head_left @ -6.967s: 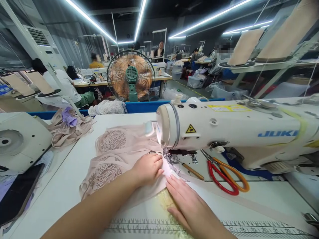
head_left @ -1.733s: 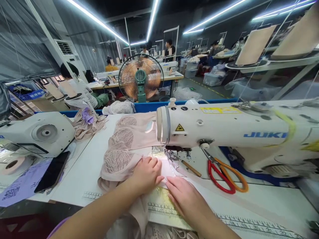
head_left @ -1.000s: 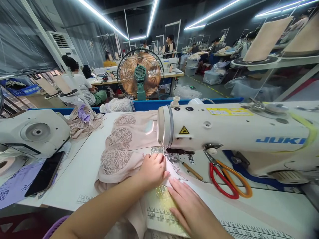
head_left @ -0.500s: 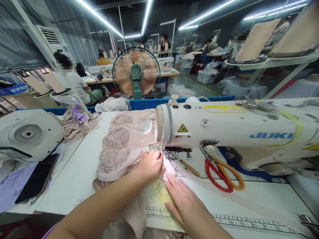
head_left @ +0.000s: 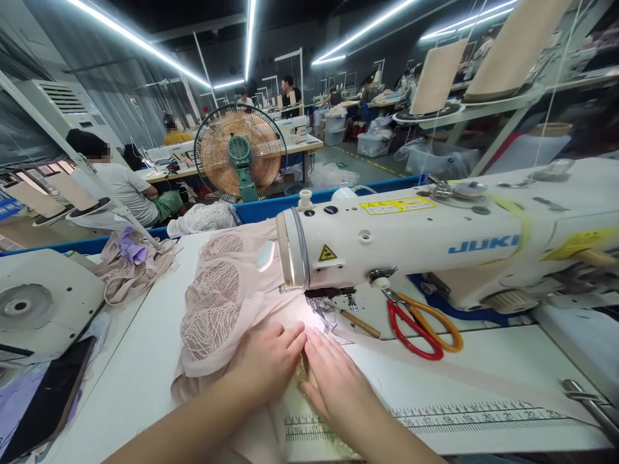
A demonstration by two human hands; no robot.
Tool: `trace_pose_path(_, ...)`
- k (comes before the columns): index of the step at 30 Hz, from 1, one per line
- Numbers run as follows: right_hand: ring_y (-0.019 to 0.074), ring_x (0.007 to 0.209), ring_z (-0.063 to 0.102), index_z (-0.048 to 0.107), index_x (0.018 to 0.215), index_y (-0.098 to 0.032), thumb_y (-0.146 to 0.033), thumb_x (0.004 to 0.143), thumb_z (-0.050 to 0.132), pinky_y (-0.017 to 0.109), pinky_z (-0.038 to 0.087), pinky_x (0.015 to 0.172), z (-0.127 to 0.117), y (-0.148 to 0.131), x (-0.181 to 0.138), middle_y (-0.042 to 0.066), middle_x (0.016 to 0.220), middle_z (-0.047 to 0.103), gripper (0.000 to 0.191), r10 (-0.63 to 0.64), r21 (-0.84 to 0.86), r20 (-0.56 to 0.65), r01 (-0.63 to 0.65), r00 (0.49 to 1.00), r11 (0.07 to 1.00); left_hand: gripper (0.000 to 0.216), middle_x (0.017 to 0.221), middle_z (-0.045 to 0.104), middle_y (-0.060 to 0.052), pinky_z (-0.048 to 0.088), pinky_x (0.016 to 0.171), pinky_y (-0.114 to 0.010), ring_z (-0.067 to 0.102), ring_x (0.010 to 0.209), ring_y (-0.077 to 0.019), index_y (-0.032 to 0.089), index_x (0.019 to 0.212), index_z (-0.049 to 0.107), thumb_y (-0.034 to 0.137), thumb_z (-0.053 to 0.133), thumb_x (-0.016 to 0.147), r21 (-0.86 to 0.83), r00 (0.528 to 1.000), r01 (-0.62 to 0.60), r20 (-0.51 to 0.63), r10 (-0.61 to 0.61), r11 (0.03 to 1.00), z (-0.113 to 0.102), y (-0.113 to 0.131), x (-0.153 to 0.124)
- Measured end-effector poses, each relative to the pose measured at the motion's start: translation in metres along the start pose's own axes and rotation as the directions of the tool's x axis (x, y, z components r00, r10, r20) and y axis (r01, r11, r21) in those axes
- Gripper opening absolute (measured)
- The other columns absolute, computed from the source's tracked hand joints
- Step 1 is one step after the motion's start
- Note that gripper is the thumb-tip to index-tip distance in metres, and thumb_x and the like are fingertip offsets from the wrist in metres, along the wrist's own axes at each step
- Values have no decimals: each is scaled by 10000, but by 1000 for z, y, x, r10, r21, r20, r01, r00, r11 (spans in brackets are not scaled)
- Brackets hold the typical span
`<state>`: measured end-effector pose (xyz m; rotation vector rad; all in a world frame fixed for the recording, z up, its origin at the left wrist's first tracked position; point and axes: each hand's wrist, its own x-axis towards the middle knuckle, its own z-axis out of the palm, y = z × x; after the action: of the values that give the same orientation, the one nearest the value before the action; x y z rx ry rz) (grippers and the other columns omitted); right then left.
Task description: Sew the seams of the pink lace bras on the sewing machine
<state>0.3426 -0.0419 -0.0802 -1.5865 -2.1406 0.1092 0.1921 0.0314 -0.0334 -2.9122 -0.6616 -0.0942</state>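
My left hand [head_left: 268, 361] lies flat, fingers stretched, on pale pink lace fabric [head_left: 213, 309] just in front of the presser foot [head_left: 323, 316] of a white JUKI sewing machine [head_left: 411, 248]. My right hand [head_left: 333, 380] lies open beside it, fingers pointing at the needle area, pressing the fabric's edge and a pink elastic strip [head_left: 435, 367] that runs off to the right. Both hands touch side by side. Several lace panels trail away behind the machine head.
Red and orange scissors [head_left: 418, 322] and a wooden-handled tool [head_left: 355, 323] lie under the machine arm. A printed ruler [head_left: 435, 415] marks the table's front edge. At left are a second machine [head_left: 33, 303], a dark phone [head_left: 46, 399], a fabric pile [head_left: 128, 264]. A fan [head_left: 239, 151] and other workers sit behind.
My hands have drawn back a little from the needle and come together; the left has flattened from a loose curl. The camera has shifted right.
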Motion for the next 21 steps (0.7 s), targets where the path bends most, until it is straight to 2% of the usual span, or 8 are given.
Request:
trace_pose_path(2, 291, 1252, 412, 512, 1252, -47, -286, 815, 540, 443, 392, 1029, 3, 0, 3, 165, 1347, 457, 499, 2, -12, -24, -2, 1000, 1000, 347, 1265, 557, -86, 474, 735, -338, 544, 809, -199, 121, 1159, 551, 160, 445, 830, 17, 999, -43, -28, 43, 999, -2, -10, 2)
trace_pose_path(5, 282, 1258, 406, 474, 1290, -38, -291, 830, 520, 433, 383, 1036, 1, -1, 8, 165, 1361, 439, 526, 1, -15, -10, -1, 1000, 1000, 320, 1302, 526, -63, 457, 802, -333, 525, 870, -196, 155, 1184, 531, 204, 420, 888, 4, 998, -43, -42, 43, 999, -5, -23, 4)
trace_pose_path(10, 286, 1268, 389, 485, 1286, -45, -268, 805, 518, 440, 380, 1037, -8, 1, 9, 147, 1383, 407, 531, 25, 9, 78, -25, 997, 1000, 300, 1291, 510, -30, 448, 818, -332, 488, 957, -212, 217, 1188, 511, 273, 410, 911, -44, 998, -52, 19, 53, 998, -9, -35, 6)
trace_pose_path(14, 306, 1246, 417, 502, 1267, -39, -206, 762, 539, 453, 419, 999, -13, 3, 8, 172, 1364, 425, 533, 1, -20, 106, 1, 994, 1000, 289, 1312, 479, -25, 440, 842, -330, 481, 999, -218, 240, 1174, 510, 289, 455, 895, -46, 996, -73, 56, 75, 996, -9, -43, 11)
trace_pose_path(18, 307, 1221, 448, 529, 1237, -57, -214, 784, 538, 425, 471, 948, -20, 8, 1, 183, 1338, 456, 480, -35, -34, 78, 38, 996, 999, 294, 1305, 481, -41, 444, 828, -327, 484, 1016, -220, 239, 1172, 507, 294, 482, 884, -2, 996, -73, 49, 73, 997, -8, -52, 16)
trace_pose_path(21, 282, 1180, 498, 571, 1178, -91, -222, 816, 508, 389, 498, 915, -30, 15, -13, 156, 1296, 515, 391, -95, -57, 14, 96, 995, 994, 276, 1282, 498, -35, 449, 808, -321, 484, 1033, -222, 246, 1155, 517, 295, 477, 887, 18, 997, -64, 41, 63, 998, -8, -59, 19)
